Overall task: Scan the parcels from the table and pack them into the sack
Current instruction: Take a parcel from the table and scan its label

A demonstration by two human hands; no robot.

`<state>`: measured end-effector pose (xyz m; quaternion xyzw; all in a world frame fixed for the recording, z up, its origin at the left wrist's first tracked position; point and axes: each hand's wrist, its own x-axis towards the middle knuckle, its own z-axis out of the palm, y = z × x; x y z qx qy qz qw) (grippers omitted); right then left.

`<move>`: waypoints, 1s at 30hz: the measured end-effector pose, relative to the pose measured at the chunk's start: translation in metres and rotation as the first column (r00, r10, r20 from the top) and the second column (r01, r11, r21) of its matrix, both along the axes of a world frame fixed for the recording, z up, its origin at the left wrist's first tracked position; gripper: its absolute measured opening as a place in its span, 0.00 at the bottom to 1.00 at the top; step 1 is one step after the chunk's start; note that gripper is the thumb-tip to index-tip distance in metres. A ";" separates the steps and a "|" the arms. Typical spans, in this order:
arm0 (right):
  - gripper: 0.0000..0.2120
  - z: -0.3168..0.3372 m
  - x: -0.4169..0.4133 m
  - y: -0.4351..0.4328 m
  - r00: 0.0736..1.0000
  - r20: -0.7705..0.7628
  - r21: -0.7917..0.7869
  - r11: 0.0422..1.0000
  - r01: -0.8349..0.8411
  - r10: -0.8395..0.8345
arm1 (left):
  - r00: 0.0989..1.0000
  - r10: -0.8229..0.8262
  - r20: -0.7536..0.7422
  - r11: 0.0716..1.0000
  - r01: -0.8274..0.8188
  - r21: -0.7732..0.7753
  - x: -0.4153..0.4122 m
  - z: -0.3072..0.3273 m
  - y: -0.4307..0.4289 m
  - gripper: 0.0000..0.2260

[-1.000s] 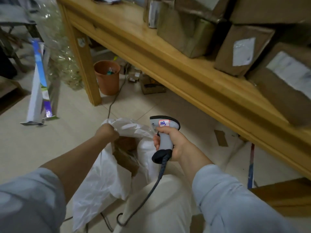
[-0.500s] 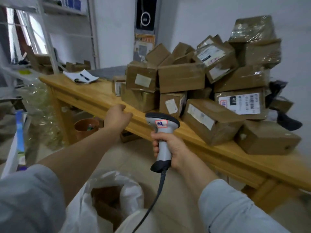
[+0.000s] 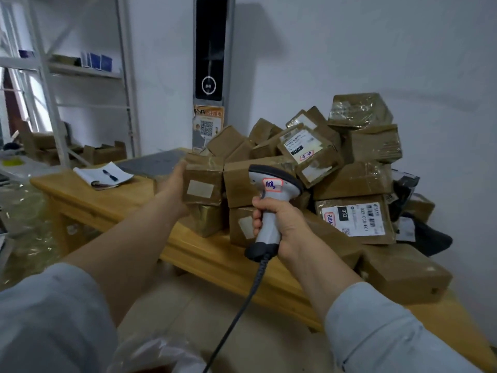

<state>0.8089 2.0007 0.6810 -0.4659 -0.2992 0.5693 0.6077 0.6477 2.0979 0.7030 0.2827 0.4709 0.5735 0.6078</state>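
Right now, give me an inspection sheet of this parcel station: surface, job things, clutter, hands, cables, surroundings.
Surface: wooden table, right part loaded.
Job's things: cardboard parcels piled against the wall; white sack at the bottom edge, mostly cut off.
Clutter: notebook with pen on the table's left end.
Hands: left hand grips a small parcel at the pile's left; right hand grips the scanner.
Cables: scanner cable hangs from the handle.
Surroundings: metal shelving left, tall black panel behind.

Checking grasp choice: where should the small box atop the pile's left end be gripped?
Grip the small box by its left end, from the left: that end is free, while its right side abuts a larger box. The left hand is there.
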 end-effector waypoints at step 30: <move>0.03 -0.015 -0.004 0.028 0.998 0.040 -0.129 0.990 0.057 -0.052 | 0.991 0.048 0.123 0.997 -0.040 -0.060 -0.037 -0.025 0.062 0.25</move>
